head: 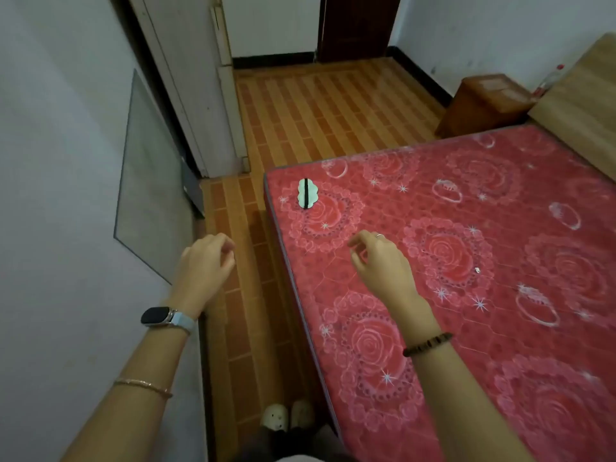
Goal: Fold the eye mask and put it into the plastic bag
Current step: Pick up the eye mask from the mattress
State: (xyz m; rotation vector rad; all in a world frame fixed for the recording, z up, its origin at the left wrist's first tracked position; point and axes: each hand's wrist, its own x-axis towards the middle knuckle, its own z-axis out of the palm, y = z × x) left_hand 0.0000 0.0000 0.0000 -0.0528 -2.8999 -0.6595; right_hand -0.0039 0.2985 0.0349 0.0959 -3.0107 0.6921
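Lying near the far left corner of the red rose-patterned mattress (466, 261), the pale green eye mask (308, 193) shows its black strap uppermost. I see my left hand (205, 258) over the tiled floor (320, 105), fingers loosely curled and holding nothing. My right hand (380, 261) hovers above the mattress, fingers bent and slightly apart, empty, well short of the mask.

Mattress (466, 228) red, rose pattern; eye mask (308, 193) mint green, black strap.
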